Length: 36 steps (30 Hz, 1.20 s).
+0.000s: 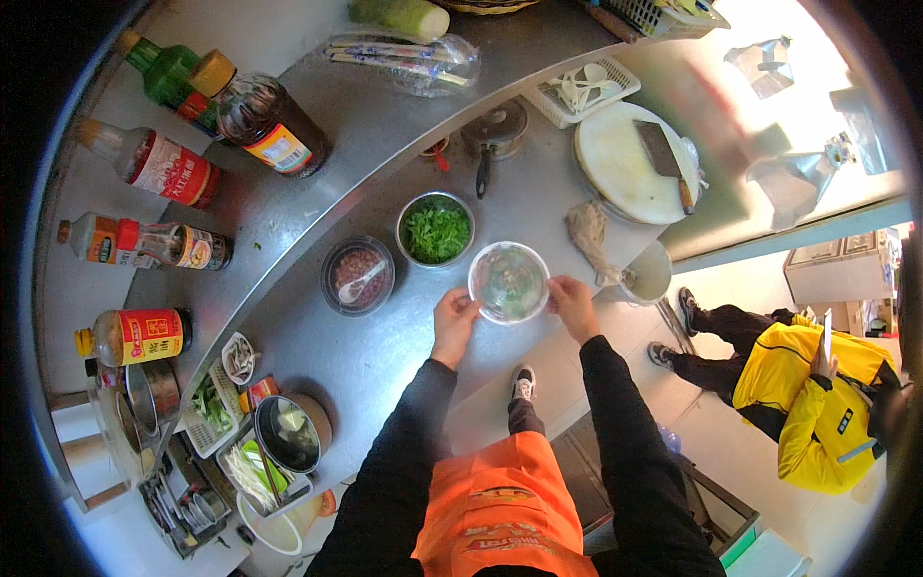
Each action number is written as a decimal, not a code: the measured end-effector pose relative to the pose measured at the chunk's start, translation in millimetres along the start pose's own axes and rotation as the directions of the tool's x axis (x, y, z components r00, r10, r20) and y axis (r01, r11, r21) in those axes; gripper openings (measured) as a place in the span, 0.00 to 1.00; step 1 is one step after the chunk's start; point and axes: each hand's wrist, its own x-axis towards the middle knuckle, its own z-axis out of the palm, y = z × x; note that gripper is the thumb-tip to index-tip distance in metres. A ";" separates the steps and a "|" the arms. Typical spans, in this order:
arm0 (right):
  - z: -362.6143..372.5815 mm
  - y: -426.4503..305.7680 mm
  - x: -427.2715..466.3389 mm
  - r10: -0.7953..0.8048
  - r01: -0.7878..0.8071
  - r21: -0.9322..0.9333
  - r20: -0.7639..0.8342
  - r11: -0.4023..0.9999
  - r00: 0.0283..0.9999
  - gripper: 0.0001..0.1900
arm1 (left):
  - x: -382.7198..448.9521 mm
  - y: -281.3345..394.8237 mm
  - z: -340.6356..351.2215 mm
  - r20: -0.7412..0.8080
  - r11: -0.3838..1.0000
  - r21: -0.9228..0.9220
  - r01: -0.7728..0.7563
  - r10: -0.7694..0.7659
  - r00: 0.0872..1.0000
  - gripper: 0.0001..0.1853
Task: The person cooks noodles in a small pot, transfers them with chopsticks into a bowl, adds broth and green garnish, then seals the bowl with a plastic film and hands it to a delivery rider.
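Between my two hands is a round clear plastic container [509,283], with a cloudy lid-like top and green, speckled contents showing through. My left hand [454,324] grips its left rim with the fingertips. On the opposite rim, the fingers of my right hand [575,309] hold it. It is near the front edge of the steel counter [375,360]. Just beyond it stands a metal bowl of chopped greens [436,229]. A dark-rimmed tub [358,275] to the left holds brown pieces and a white spoon [363,283].
A cleaver [663,155] lies on a round chopping board [620,169], beside a crumpled cloth [591,234]. Sauce bottles [270,126] line the raised shelf [310,195]. A pot [292,433] stands at left. A person in a yellow jacket [800,404] stands at right.
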 end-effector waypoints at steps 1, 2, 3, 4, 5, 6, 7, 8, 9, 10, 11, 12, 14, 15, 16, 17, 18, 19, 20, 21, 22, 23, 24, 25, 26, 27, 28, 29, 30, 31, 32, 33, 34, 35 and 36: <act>1.0 0.5 -0.7 0.011 -0.011 0.032 -0.007 0.999 1.000 0.13 | -1.2 -2.9 0.7 -0.010 1.000 -0.015 -0.017 0.017 1.000 0.11; 2.6 1.0 -2.3 0.068 -0.067 0.075 -0.009 0.995 0.998 0.13 | -3.4 -5.8 1.8 -0.035 1.000 -0.023 -0.020 0.019 0.999 0.11; 4.8 1.4 -4.2 0.031 -0.029 0.065 -0.027 0.997 0.999 0.14 | -5.2 -8.0 3.8 -0.049 0.996 -0.074 -0.050 0.046 0.998 0.11; 7.3 2.2 -6.8 0.042 -0.039 0.066 -0.040 0.997 0.998 0.14 | -8.6 -11.0 7.2 -0.078 0.991 -0.117 -0.064 0.055 0.995 0.11; 10.2 3.5 -10.3 0.087 -0.083 0.055 -0.071 0.995 0.994 0.14 | -12.1 -13.4 11.1 -0.112 0.988 -0.152 -0.037 0.020 0.994 0.11; 13.2 4.9 -14.4 0.072 -0.063 0.111 -0.080 0.992 0.994 0.13 | -14.8 -14.3 14.4 -0.120 0.983 -0.177 -0.055 0.034 0.992 0.12; 16.9 7.0 -19.2 0.093 -0.076 0.157 -0.104 0.985 0.990 0.13 | -18.3 -15.0 18.1 -0.135 0.980 -0.195 -0.032 0.005 0.991 0.13; 21.1 10.3 -25.2 0.111 -0.082 0.221 -0.122 0.972 0.986 0.12 | -22.2 -15.3 21.6 -0.168 0.979 -0.199 0.045 -0.079 0.983 0.14; 24.9 14.1 -31.5 0.090 -0.061 0.260 -0.101 0.964 0.991 0.11 | -26.1 -15.3 25.6 -0.157 0.971 -0.241 -0.009 -0.030 0.987 0.16; 28.5 18.7 -39.0 0.061 -0.033 0.318 -0.079 0.948 0.995 0.11 | -30.9 -15.4 29.9 -0.163 0.963 -0.269 -0.011 -0.034 0.986 0.19; 31.7 23.4 -45.2 0.058 -0.029 0.391 -0.062 0.920 0.996 0.10 | -34.9 -15.1 33.5 -0.169 0.955 -0.297 -0.024 -0.028 0.985 0.21; 35.2 28.0 -49.6 0.024 -0.005 0.389 -0.045 0.921 0.999 0.10 | -38.8 -14.7 36.1 -0.148 0.960 -0.279 -0.010 -0.033 0.988 0.23; 41.0 36.7 -55.2 0.042 -0.031 0.405 -0.019 0.914 0.999 0.11 | -45.0 -14.2 39.2 -0.112 0.971 -0.238 0.018 -0.046 0.993 0.27; 43.2 40.2 -55.9 0.001 0.008 0.446 -0.019 0.895 1.000 0.11 | -46.4 -14.0 39.3 -0.099 0.972 -0.233 -0.002 -0.022 0.995 0.27; 44.9 43.4 -56.1 -0.007 0.017 0.473 -0.021 0.881 1.000 0.11 | -47.2 -13.8 39.1 -0.092 0.974 -0.225 0.001 -0.022 0.996 0.28; 46.3 46.1 -55.8 -0.004 0.020 0.508 -0.033 0.861 0.999 0.11 | -47.7 -13.9 38.5 -0.087 0.978 -0.209 0.016 -0.035 0.996 0.28; 47.6 48.3 -55.2 -0.017 0.026 0.509 -0.024 0.860 1.000 0.11 | -48.0 -14.1 37.5 -0.071 0.972 -0.236 0.001 -0.018 0.997 0.29; 48.5 49.8 -54.5 -0.018 0.028 0.519 -0.024 0.855 1.000 0.11 | -48.1 -14.3 36.5 -0.056 0.967 -0.256 0.000 -0.014 0.998 0.29; 49.1 51.0 -54.0 0.009 0.012 0.531 -0.037 0.847 0.999 0.11 | -48.2 -14.5 36.1 -0.056 0.965 -0.262 0.023 -0.039 0.998 0.29; 49.4 51.7 -53.8 -0.016 0.031 0.529 -0.034 0.848 0.999 0.10 | -48.4 -14.8 36.3 -0.053 0.960 -0.279 0.001 -0.017 0.998 0.30; 49.7 52.3 -53.9 -0.012 0.034 0.529 -0.045 0.848 0.999 0.10 | -48.8 -15.1 37.1 -0.063 0.959 -0.283 0.005 -0.023 0.998 0.30; 49.8 52.6 -54.4 0.024 0.008 0.531 -0.054 0.847 0.998 0.10 | -49.2 -15.3 38.5 -0.079 0.961 -0.276 0.030 -0.054 0.995 0.30; 50.0 52.8 -55.1 0.004 0.025 0.533 -0.053 0.846 0.999 0.09 | -50.1 -15.5 40.2 -0.076 0.954 -0.299 0.016 -0.041 0.996 0.30; 50.4 52.9 -56.0 0.016 0.013 0.536 -0.050 0.844 0.999 0.09 | -51.2 -15.7 42.2 -0.079 0.950 -0.310 0.025 -0.052 0.995 0.30; 50.8 53.0 -56.8 0.034 -0.001 0.549 -0.050 0.836 0.998 0.09 | -51.9 -15.9 43.8 -0.089 0.948 -0.313 0.051 -0.083 0.993 0.30; 51.5 53.1 -57.6 0.034 0.003 0.540 -0.058 0.842 0.998 0.08 | -52.8 -15.9 44.9 -0.085 0.942 -0.332 0.044 -0.077 0.993 0.30; 52.1 53.3 -58.2 0.038 0.005 0.540 -0.069 0.842 0.997 0.08 | -53.5 -16.1 45.6 -0.088 0.938 -0.341 0.054 -0.090 0.992 0.30; 52.7 53.2 -58.5 0.040 0.011 0.550 -0.081 0.835 0.996 0.08 | -53.7 -16.0 45.4 -0.094 0.934 -0.353 0.049 -0.087 0.992 0.30; 53.0 53.3 -58.6 0.035 0.015 0.539 -0.083 0.842 0.996 0.08 | -53.3 -15.6 44.0 -0.072 0.935 -0.347 0.071 -0.102 0.992 0.28; 52.9 53.1 -58.0 0.026 0.024 0.537 -0.085 0.843 0.996 0.07 | -51.9 -14.6 41.4 -0.053 0.936 -0.343 0.076 -0.101 0.993 0.27; 52.1 52.8 -57.3 0.041 0.013 0.535 -0.088 0.845 0.995 0.07 | -50.0 -13.3 38.0 -0.043 0.939 -0.326 0.113 -0.134 0.990 0.25; 50.5 52.2 -56.0 0.015 0.032 0.504 -0.089 0.863 0.996 0.07 | -45.2 -10.9 32.9 -0.050 0.948 -0.309 0.080 -0.100 0.994 0.23; 48.2 51.4 -54.7 0.014 0.031 0.471 -0.091 0.882 0.996 0.07 | -37.4 -7.1 26.4 -0.066 0.957 -0.279 0.079 -0.102 0.993 0.21; 45.6 50.7 -52.9 0.029 0.013 0.434 -0.090 0.901 0.996 0.07 | -27.9 -2.8 20.8 -0.099 0.967 -0.237 0.097 -0.123 0.987 0.19; 41.8 49.7 -50.9 0.001 0.030 0.446 -0.069 0.895 0.998 0.07 | -18.9 0.8 17.1 -0.104 0.976 -0.210 0.060 -0.083 0.991 0.14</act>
